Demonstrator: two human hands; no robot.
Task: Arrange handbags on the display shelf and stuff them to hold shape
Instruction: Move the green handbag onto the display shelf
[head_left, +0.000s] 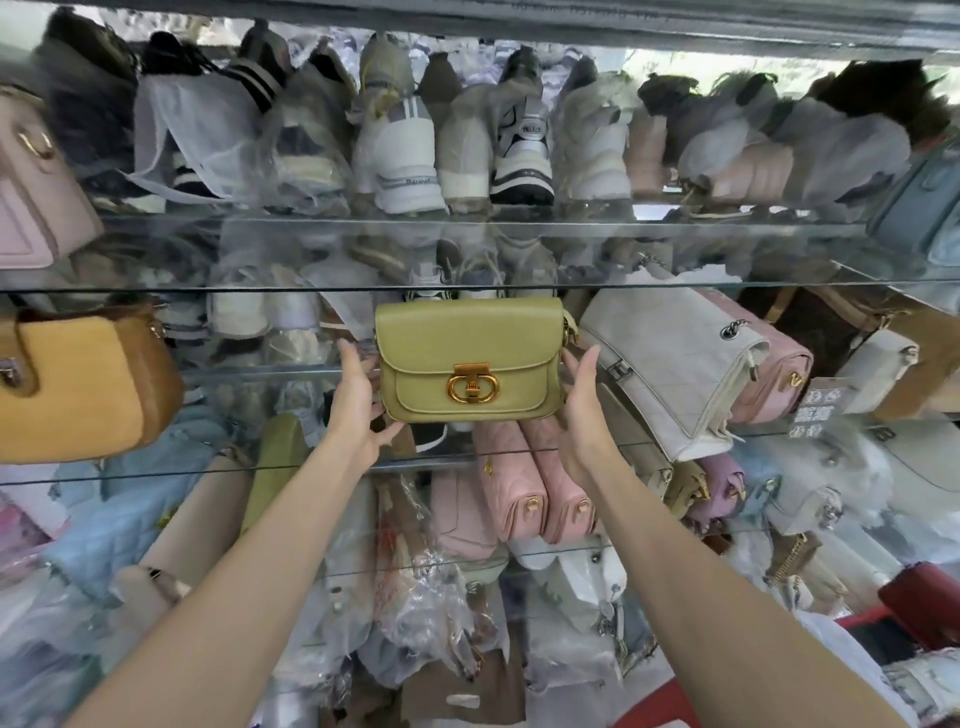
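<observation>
An olive-green flap handbag (470, 343) with a gold round clasp stands upright at the middle of the glass display shelf (291, 465). My left hand (358, 402) holds its left end, thumb under the lower corner and fingers behind the bag. Against the right end lies my right hand (584, 402), thumb up along the side and fingers hidden behind. Both arms reach up from below.
A white quilted bag (670, 364) and a pink one (769, 374) lean right of the green bag. A mustard-and-tan bag (78, 384) sits at far left. Wrapped sneakers (400, 150) fill the upper shelf. Pink bags (519, 488) and plastic-wrapped goods crowd below.
</observation>
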